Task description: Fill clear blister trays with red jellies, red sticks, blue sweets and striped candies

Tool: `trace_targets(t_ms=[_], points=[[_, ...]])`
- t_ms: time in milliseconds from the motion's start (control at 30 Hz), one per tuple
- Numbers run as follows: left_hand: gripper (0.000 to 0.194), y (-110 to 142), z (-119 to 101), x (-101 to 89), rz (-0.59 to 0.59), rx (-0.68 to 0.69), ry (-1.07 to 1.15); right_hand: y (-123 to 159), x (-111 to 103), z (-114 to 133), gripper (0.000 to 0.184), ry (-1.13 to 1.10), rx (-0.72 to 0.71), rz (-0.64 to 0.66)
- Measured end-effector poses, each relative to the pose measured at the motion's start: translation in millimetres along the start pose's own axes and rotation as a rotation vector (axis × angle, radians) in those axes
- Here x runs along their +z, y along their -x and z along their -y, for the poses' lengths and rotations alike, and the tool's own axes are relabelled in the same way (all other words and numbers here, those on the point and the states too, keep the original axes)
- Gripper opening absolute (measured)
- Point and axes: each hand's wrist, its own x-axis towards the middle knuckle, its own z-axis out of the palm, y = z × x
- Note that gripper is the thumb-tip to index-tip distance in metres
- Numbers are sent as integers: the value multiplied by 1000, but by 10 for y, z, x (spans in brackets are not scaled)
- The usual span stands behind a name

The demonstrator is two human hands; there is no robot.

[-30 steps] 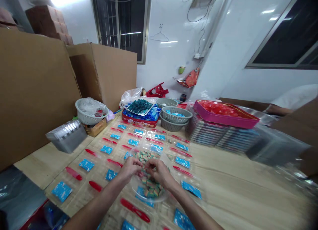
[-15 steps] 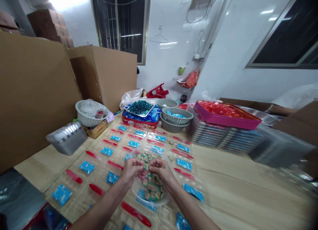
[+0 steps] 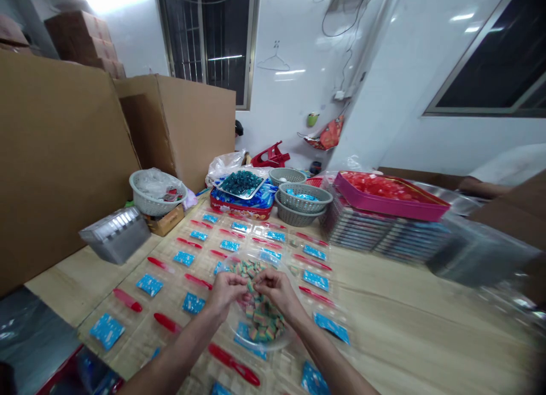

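A clear round bowl (image 3: 285,344) holds many small blocks (image 3: 265,327) striped green and pink. Above it, my left hand (image 3: 230,292) has its thumb and fingers pinched together. My right hand (image 3: 275,290) pinches close beside it, the fingertips of both almost meeting over the blocks. Whatever lies between the fingertips is too small to make out. Under and around the bowl lie clear plastic trays with blue printed packets (image 3: 194,303) and red plastic knives (image 3: 234,364) in rows.
Behind the trays stand a red tin (image 3: 241,210) and grey baskets (image 3: 302,199). A pink tray of red pieces (image 3: 392,197) tops stacked packs at right. At left are a white basket (image 3: 145,202), a clear box (image 3: 115,236) and large cartons (image 3: 60,156).
My right fingers have shifted slightly; my left hand stays in nearly the same place. At the far right a person's arm and pale sleeve have come into clearer view, and a head shows behind the carton.
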Motion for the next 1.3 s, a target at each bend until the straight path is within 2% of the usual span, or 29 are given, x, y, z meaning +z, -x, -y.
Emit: trace_targets(t_ms=[133,333,467,567,633,800,867,967,1133,1200,1300], points=[[19,-11,12,-30,52,9,-57,0,-44,145,6,108,-10,105],[18,0,5,-24,102,-3,-71,-11,-27,177,11,354,-48,146],[19,4,7,-47,142,-1,-96,-13,4,159,8,419,-55,154],[16,-33,6,-95,117,21,-151,3,39,157,6,378,-66,136],[14,-77,-4,-142,86,60,-208,36,67,142,8,426,-77,131],[13,-185,-77,-275,55,166,-316,180,146,16,9,974,-130,206],[14,-198,-139,-314,45,188,-302,210,171,-44,12,1089,-154,232],[14,-179,-254,-349,-8,240,-254,160,204,-97,18,1049,-154,250],[17,-123,-344,-372,-45,230,-180,-111,340,-51,22,767,-112,310],[18,-109,-335,-382,-51,222,-165,-195,430,-17,21,792,-111,308],[17,-97,-310,-407,-67,213,-166,-231,548,5,17,971,-162,291]])
